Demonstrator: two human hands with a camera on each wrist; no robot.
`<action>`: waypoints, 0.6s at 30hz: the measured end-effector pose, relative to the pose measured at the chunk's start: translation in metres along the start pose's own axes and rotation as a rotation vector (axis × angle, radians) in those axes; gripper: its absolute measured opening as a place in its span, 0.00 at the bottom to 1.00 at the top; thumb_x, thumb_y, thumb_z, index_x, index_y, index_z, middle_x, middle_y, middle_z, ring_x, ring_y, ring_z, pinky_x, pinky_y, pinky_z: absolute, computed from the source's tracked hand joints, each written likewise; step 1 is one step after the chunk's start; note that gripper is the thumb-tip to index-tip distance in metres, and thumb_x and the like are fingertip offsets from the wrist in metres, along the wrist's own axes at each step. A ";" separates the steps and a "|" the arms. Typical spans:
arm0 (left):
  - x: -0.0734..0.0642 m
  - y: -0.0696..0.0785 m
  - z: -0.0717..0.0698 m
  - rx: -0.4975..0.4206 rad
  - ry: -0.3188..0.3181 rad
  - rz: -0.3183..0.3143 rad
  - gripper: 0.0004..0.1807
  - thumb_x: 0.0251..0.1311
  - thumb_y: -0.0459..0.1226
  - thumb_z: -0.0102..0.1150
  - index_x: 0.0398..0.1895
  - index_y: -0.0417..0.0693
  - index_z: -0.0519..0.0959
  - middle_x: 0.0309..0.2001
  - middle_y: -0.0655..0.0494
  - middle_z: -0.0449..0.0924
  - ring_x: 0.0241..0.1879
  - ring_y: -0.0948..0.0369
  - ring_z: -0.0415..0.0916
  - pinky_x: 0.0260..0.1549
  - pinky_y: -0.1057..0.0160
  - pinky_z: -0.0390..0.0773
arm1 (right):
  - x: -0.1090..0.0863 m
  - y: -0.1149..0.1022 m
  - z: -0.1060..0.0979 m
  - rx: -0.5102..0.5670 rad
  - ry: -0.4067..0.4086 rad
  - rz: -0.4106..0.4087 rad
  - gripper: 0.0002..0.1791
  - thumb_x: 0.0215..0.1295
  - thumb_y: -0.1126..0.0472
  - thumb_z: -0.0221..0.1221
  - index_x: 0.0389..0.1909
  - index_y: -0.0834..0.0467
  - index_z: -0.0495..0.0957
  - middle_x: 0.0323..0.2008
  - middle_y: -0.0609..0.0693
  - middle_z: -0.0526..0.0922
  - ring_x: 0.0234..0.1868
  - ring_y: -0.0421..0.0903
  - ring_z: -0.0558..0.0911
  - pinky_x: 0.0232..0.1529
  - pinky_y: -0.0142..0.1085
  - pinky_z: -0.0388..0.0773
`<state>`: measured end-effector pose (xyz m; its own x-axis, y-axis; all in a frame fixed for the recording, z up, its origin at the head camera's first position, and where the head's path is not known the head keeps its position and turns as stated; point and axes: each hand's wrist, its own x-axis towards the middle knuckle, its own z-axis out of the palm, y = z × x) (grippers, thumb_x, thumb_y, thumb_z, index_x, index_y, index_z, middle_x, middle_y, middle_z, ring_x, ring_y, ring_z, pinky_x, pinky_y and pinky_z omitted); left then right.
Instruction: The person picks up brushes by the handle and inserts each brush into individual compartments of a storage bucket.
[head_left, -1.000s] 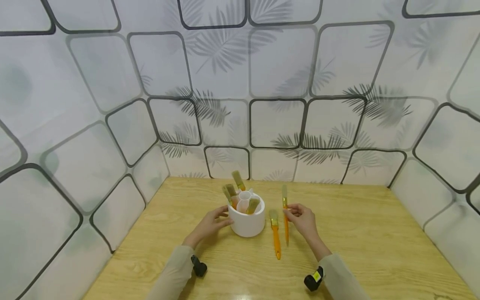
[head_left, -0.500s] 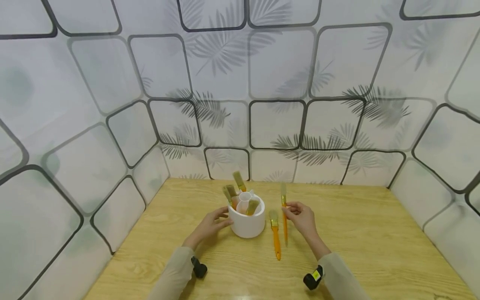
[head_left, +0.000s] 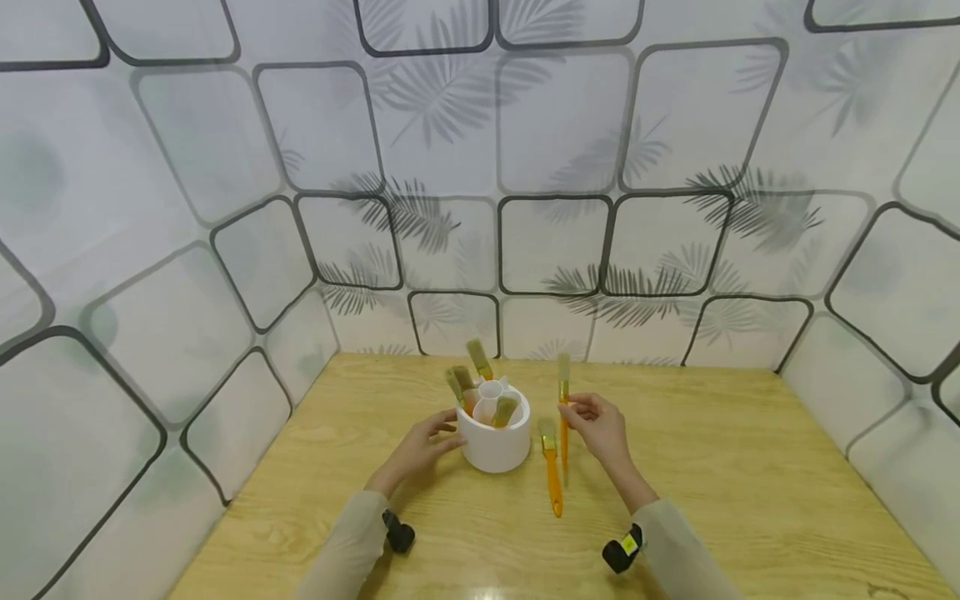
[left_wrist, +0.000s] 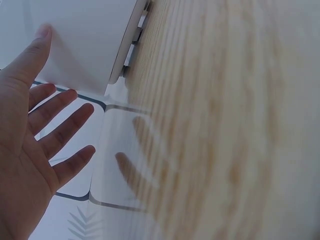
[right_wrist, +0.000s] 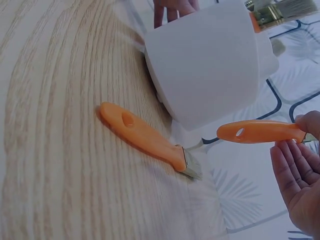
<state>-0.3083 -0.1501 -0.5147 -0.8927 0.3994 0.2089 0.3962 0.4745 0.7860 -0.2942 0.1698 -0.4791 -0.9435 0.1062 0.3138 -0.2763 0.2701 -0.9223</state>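
Note:
A round white holder (head_left: 495, 450) stands on the table with several paintbrushes (head_left: 478, 360) in it, bristles up, around a white inner cup (head_left: 487, 402). My left hand (head_left: 422, 450) is at its left side. In the left wrist view the thumb touches the white wall, and the fingers (left_wrist: 65, 135) are spread and fairly straight. My right hand (head_left: 602, 429) pinches an orange-handled paintbrush (right_wrist: 260, 131) between thumb and fingers near the ferrule, bristles up, raised off the table. A second orange-handled paintbrush (head_left: 552, 479) lies flat between the holder and my right hand.
The wood-grain table (head_left: 712, 483) reaches back to a patterned cloth wall (head_left: 555, 250), with more cloth at both sides. A black wrist camera (head_left: 397, 533) sits on the left sleeve and another wrist camera (head_left: 621, 552) on the right.
My right hand has moved slightly left and up with the pinched paintbrush, closer to the holder and the lying brush. My left hand stays at the holder.

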 end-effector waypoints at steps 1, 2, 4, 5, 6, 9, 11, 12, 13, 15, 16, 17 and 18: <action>0.000 -0.001 0.000 -0.001 -0.002 -0.001 0.31 0.59 0.48 0.58 0.64 0.48 0.66 0.60 0.47 0.71 0.55 0.49 0.72 0.57 0.41 0.66 | 0.000 -0.002 0.000 -0.001 -0.004 0.016 0.17 0.55 0.55 0.66 0.39 0.63 0.80 0.28 0.54 0.82 0.25 0.41 0.80 0.32 0.42 0.83; 0.000 -0.001 0.000 -0.002 -0.007 -0.002 0.31 0.59 0.49 0.58 0.64 0.48 0.66 0.60 0.47 0.71 0.55 0.49 0.72 0.58 0.41 0.66 | 0.000 -0.003 0.000 -0.001 -0.007 0.024 0.17 0.55 0.54 0.66 0.40 0.63 0.80 0.29 0.56 0.82 0.25 0.41 0.80 0.32 0.41 0.83; 0.000 -0.001 -0.001 -0.003 -0.015 -0.006 0.32 0.59 0.51 0.58 0.65 0.49 0.66 0.60 0.48 0.71 0.55 0.49 0.72 0.58 0.42 0.65 | 0.000 -0.006 0.000 0.001 -0.011 0.046 0.19 0.55 0.54 0.66 0.41 0.63 0.80 0.31 0.58 0.82 0.27 0.43 0.81 0.32 0.38 0.83; 0.000 -0.001 -0.001 -0.001 -0.019 -0.007 0.33 0.59 0.51 0.58 0.65 0.49 0.66 0.60 0.48 0.70 0.55 0.49 0.72 0.58 0.41 0.65 | 0.000 -0.008 -0.001 0.002 -0.013 0.052 0.19 0.55 0.53 0.66 0.42 0.63 0.80 0.32 0.59 0.82 0.28 0.44 0.81 0.31 0.36 0.83; 0.000 -0.001 -0.001 0.001 -0.021 -0.007 0.33 0.59 0.51 0.57 0.65 0.49 0.65 0.60 0.48 0.70 0.55 0.48 0.71 0.58 0.41 0.65 | 0.000 -0.009 -0.001 0.004 -0.012 0.058 0.19 0.55 0.53 0.66 0.42 0.63 0.80 0.32 0.60 0.82 0.28 0.45 0.81 0.31 0.34 0.82; -0.001 -0.001 -0.001 0.003 -0.023 -0.009 0.33 0.58 0.52 0.57 0.65 0.50 0.65 0.61 0.48 0.70 0.55 0.49 0.72 0.58 0.42 0.65 | 0.001 -0.010 0.000 0.016 -0.012 0.071 0.20 0.55 0.55 0.66 0.43 0.64 0.79 0.33 0.59 0.83 0.28 0.44 0.81 0.30 0.31 0.81; -0.001 -0.001 -0.001 0.002 -0.024 -0.010 0.33 0.58 0.52 0.58 0.65 0.50 0.65 0.60 0.48 0.70 0.55 0.49 0.72 0.58 0.42 0.66 | 0.001 -0.011 0.001 0.022 -0.011 0.073 0.19 0.55 0.55 0.66 0.43 0.64 0.79 0.33 0.59 0.83 0.27 0.41 0.81 0.31 0.32 0.82; -0.001 -0.001 -0.001 -0.001 -0.024 -0.004 0.33 0.59 0.51 0.57 0.65 0.50 0.65 0.60 0.48 0.70 0.55 0.49 0.72 0.58 0.41 0.66 | 0.001 -0.011 0.001 0.025 -0.011 0.071 0.19 0.55 0.55 0.66 0.43 0.64 0.79 0.33 0.58 0.83 0.27 0.40 0.81 0.32 0.33 0.82; 0.000 -0.001 -0.001 -0.002 -0.023 -0.006 0.33 0.58 0.52 0.58 0.65 0.50 0.65 0.60 0.48 0.70 0.55 0.49 0.72 0.58 0.42 0.66 | 0.001 -0.011 0.001 0.031 -0.011 0.068 0.19 0.55 0.56 0.66 0.43 0.65 0.79 0.33 0.58 0.83 0.26 0.39 0.80 0.33 0.36 0.83; 0.000 -0.002 -0.001 -0.004 -0.023 -0.009 0.33 0.58 0.52 0.58 0.65 0.51 0.66 0.60 0.48 0.70 0.55 0.49 0.72 0.58 0.42 0.66 | 0.001 -0.012 0.002 0.039 -0.007 0.054 0.19 0.56 0.55 0.65 0.43 0.65 0.79 0.33 0.59 0.82 0.26 0.37 0.80 0.34 0.38 0.83; 0.001 -0.002 -0.001 -0.004 -0.022 -0.011 0.33 0.58 0.52 0.58 0.65 0.51 0.66 0.60 0.49 0.70 0.54 0.49 0.73 0.58 0.42 0.66 | 0.001 -0.012 0.002 0.039 -0.007 0.047 0.19 0.56 0.55 0.65 0.43 0.65 0.79 0.33 0.60 0.82 0.26 0.37 0.80 0.35 0.40 0.83; 0.001 -0.002 -0.001 -0.003 -0.021 -0.012 0.32 0.58 0.51 0.58 0.65 0.51 0.66 0.60 0.49 0.70 0.54 0.49 0.73 0.58 0.42 0.66 | 0.002 -0.012 0.003 0.038 -0.005 0.041 0.19 0.56 0.55 0.65 0.43 0.65 0.79 0.33 0.60 0.82 0.27 0.38 0.81 0.35 0.40 0.83; 0.002 -0.003 -0.001 -0.006 -0.021 -0.009 0.32 0.59 0.51 0.58 0.65 0.50 0.66 0.60 0.48 0.70 0.54 0.49 0.73 0.58 0.42 0.66 | 0.002 -0.011 0.003 0.037 -0.004 0.033 0.19 0.56 0.55 0.65 0.42 0.65 0.79 0.34 0.61 0.82 0.28 0.40 0.81 0.34 0.38 0.83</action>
<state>-0.3110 -0.1515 -0.5157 -0.8917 0.4111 0.1896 0.3866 0.4738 0.7912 -0.2939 0.1641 -0.4689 -0.9530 0.1106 0.2821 -0.2514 0.2308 -0.9399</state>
